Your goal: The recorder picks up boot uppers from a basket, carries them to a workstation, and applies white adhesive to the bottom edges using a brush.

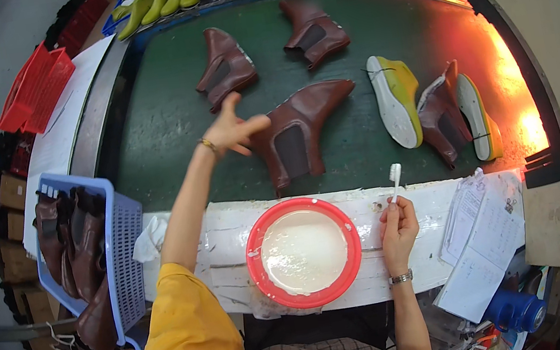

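On the near part of the belt (161, 136), the near boot (325, 111) lies by your left grip (233, 131), whose fingers are spread; whether they touch it, I cannot tell. Your right grip (398, 222) is clamped on the brush (395, 174), right of the tub (352, 237) of white paste (305, 251). Pale edges on the far-left boot (226, 53) and far-right boot (308, 24) suggest pasting; the near one is unclear. More boots (85, 236) fill the left basket (123, 255).

From here the basin (255, 258) glares red, its liquid (305, 253) milky white. Beyond the basin, brown boots (318, 114) with dark grey side panels (292, 150), dark green worktop (158, 121); left of it, a periwinkle-blue basket (122, 259) and yellow sleeve (185, 319); right, a white toothbrush (394, 179).
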Available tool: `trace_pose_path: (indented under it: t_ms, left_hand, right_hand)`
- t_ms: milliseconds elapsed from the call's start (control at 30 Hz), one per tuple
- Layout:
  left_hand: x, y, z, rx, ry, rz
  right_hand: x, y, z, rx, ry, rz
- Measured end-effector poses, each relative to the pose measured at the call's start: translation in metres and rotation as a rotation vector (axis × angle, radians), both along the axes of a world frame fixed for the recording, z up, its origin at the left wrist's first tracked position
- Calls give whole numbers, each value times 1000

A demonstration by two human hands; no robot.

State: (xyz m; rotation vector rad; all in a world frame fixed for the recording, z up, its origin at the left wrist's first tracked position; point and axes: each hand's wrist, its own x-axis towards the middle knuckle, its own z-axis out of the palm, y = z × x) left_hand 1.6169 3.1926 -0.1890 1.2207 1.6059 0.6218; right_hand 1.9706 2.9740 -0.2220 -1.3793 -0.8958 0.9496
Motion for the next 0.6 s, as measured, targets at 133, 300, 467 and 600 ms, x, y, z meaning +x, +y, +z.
trace_pose_path:
  t_ms: [133, 300, 467, 600]
  left_hand:
    - [61, -33, -2, 61, -293, 28]
    - [110, -47, 32, -94, -357, -10]
    - [58, -132, 105, 565, -305, -60]
    - [-12, -265, 143, 837, -155, 285]
  right_hand:
    - [0, 0, -5, -22, -22, -34]
    - [3, -2, -10, 61, -56, -31]
    - [2, 0, -9, 94, -56, 2]
    - [0, -3, -4, 93, -124, 22]
